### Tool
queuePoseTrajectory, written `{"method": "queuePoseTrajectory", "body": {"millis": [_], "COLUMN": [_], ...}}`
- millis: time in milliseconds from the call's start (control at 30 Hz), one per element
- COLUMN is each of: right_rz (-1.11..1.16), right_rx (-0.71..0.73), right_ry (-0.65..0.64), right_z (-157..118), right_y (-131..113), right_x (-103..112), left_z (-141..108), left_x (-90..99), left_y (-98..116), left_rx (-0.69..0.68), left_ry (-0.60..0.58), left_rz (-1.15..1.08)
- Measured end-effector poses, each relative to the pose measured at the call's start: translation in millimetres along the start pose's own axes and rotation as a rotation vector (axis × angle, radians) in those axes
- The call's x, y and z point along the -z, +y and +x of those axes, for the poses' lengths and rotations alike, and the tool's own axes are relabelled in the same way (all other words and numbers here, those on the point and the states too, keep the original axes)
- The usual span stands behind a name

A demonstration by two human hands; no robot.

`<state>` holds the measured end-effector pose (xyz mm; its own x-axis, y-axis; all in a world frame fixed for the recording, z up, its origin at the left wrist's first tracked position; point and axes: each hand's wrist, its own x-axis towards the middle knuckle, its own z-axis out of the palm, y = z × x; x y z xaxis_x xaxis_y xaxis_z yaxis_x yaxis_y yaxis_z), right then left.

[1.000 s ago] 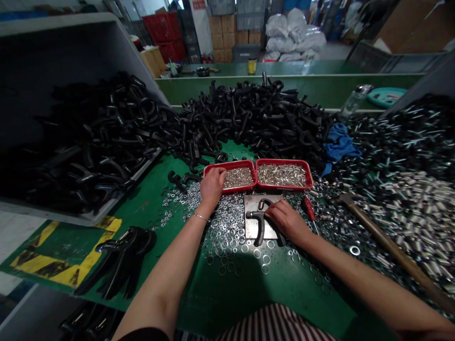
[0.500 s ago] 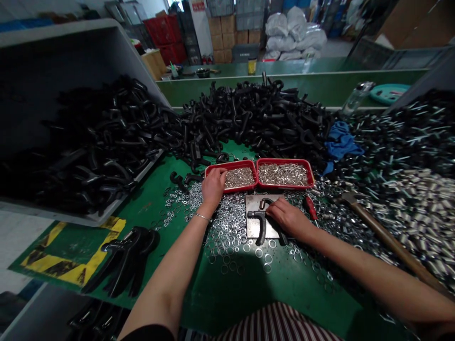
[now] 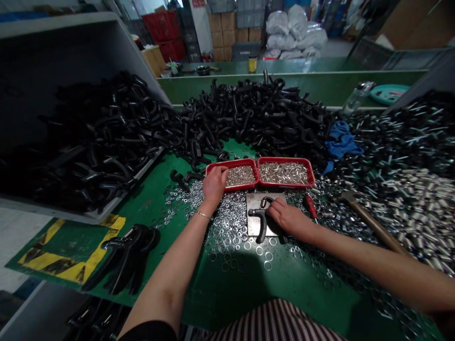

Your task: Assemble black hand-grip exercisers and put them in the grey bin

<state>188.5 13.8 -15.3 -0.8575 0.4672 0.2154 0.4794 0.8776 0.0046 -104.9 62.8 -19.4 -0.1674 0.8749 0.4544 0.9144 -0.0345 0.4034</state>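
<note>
My left hand (image 3: 214, 184) is at the left end of a red tray (image 3: 256, 180) of tiny metal pieces (image 3: 241, 175). Its fingers are drawn together over the pieces; what they pinch, if anything, is too small to make out. On a flat metal plate (image 3: 253, 229) lies a black curved handle (image 3: 262, 225) with a metal fitting at its top. Beside it, my right hand (image 3: 282, 214) is closed on a second black curved handle (image 3: 269, 199), mostly hidden under the fingers. A second red tray (image 3: 313, 180) of short metal pins (image 3: 283, 173) adjoins the first.
Black handles (image 3: 245, 111) are heaped behind the trays and in a tipped grey bin (image 3: 106, 210). Loose metal rings (image 3: 227, 227) surround the plate. At right are a red-handled tool (image 3: 311, 207), a hammer (image 3: 377, 222), a blue cloth (image 3: 341, 139) and metal sleeves (image 3: 423, 208).
Both hands keep nearly the same places, the left at the tray and the right at the plate. The whole view has shifted very slightly.
</note>
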Motion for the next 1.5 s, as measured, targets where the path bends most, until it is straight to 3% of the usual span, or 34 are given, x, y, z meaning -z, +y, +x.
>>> {"method": "queuePoseTrajectory", "body": {"millis": [167,300,433,567,700,867,1067,1233,1367,1500], "right_rz": [0.110,0.092,0.109,0.203,0.342,0.400,0.189,-0.086,-0.167,-0.110], "right_rx": [-0.168,-0.139,-0.124,-0.175,-0.172,-0.334,-0.480,-0.667,-0.762,-0.775], "right_ry": [0.167,0.137,0.103,0.111,0.123,0.264,0.148,0.051,-0.074,-0.070], "right_z": [-8.2,-8.5,-6.5,-3.9,-10.2,-54.0,-148.8,-214.4,-231.4,-228.1], "right_y": [-2.6,-2.6,-1.4,3.1,8.5,22.5,73.8,102.6,99.3,96.4], "right_x": [-15.2,-14.7,-10.1,-9.9,-2.1,24.7,46.1,45.6,45.1,53.1], "left_z": [0.9,3.9,-12.5,-54.9,-86.6,-93.5,-97.3,-101.0,-100.4,-105.1], "left_x": [-0.9,4.7,26.0,43.1,34.2,14.2,7.3,2.4,3.1,8.3], "left_y": [-0.1,-0.8,15.4,54.5,88.0,100.9,106.6,107.9,101.2,94.2], "left_rx": [-0.010,-0.024,-0.134,-0.249,-0.280,-0.229,-0.321,-0.537,-0.629,-0.468], "left_ry": [0.008,0.017,0.050,-0.179,-0.348,-0.385,-0.354,-0.265,-0.294,-0.349], "left_rz": [-0.026,-0.115,-0.325,-0.365,-0.300,-0.194,-0.088,0.038,0.021,-0.198]}}
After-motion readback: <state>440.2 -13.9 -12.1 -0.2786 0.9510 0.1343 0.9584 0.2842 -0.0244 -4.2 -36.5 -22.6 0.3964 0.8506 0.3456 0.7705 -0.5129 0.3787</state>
